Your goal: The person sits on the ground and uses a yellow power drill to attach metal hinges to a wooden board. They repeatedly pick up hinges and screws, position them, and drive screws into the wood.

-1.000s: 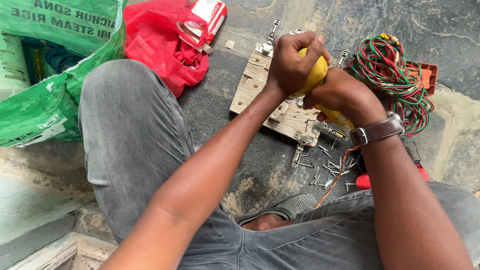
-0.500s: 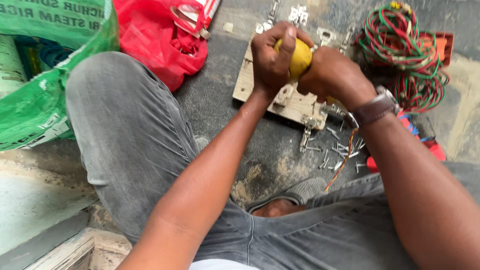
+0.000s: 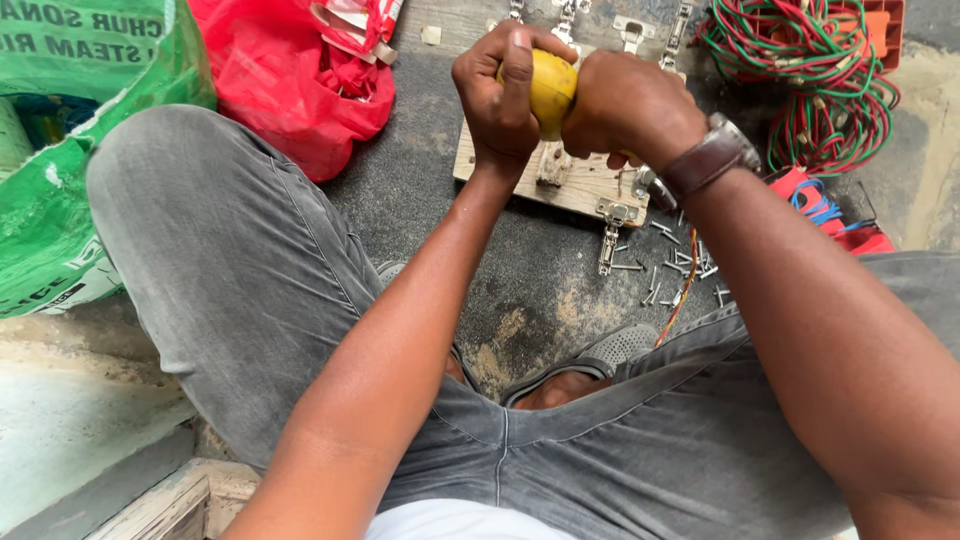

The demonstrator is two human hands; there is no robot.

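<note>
Both our hands have crept up-frame; left hand [image 3: 505, 100] and right hand [image 3: 625, 105] clamp the yellow handle [image 3: 552, 90] over the wooden board [image 3: 580, 185] — tilting could make it slip.

smooth yellow plastic handle [image 3: 552, 90] | bare wood board [image 3: 580, 185] | metal screws [image 3: 665, 270]

Grey jeans [image 3: 250, 270], brown wristwatch [image 3: 712, 158], bare forearms.

An informal floor workshop, likely for carpentry or electrical fitting: a rough concrete floor [image 3: 560, 300] strewn with loose screws [image 3: 670, 265] at centre right, a small wooden board [image 3: 585, 185] carrying metal hinges [image 3: 612, 225], coils of red and green wire [image 3: 810, 80] at upper right, and plastic sacks [image 3: 60, 150] at upper left.
</note>
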